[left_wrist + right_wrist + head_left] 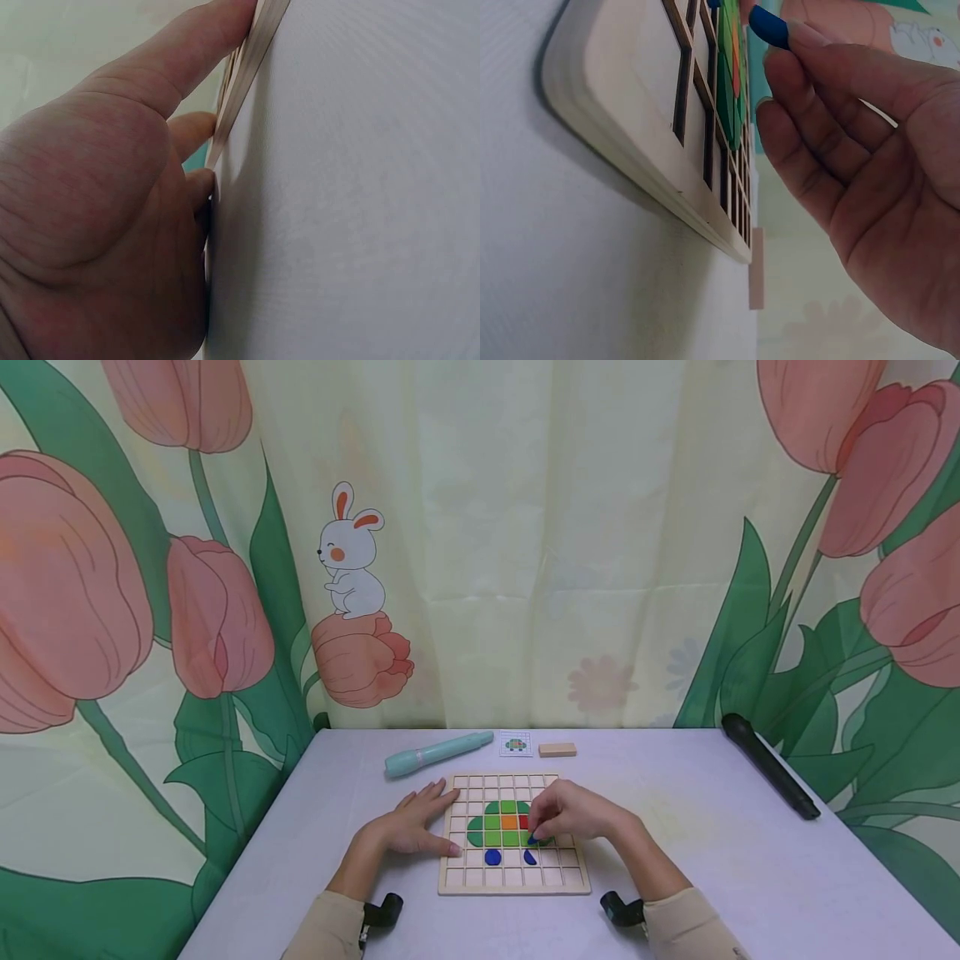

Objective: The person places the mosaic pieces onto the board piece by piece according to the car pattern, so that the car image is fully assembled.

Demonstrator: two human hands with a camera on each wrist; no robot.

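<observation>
A wooden grid board (pixel 510 881) lies on the white table. It carries green tiles (pixel 495 837) with an orange tile (pixel 509 821) and a red one among them. Two blue pieces (pixel 492 857) sit in the row below. My right hand (pixel 537 833) hovers over the board's middle and pinches a small blue piece (pixel 768 26) at its fingertips, just above the green tiles (pixel 727 105). My left hand (pixel 429 814) lies flat on the table, its straight fingers (pixel 191 56) touching the board's left edge (pixel 251 56).
Behind the board lie a teal pen (pixel 438 752), a small picture card (pixel 515 744) and a plain wooden block (pixel 557 749). A black cylinder (pixel 768 766) rests near the table's right edge. A tulip-print curtain hangs close behind.
</observation>
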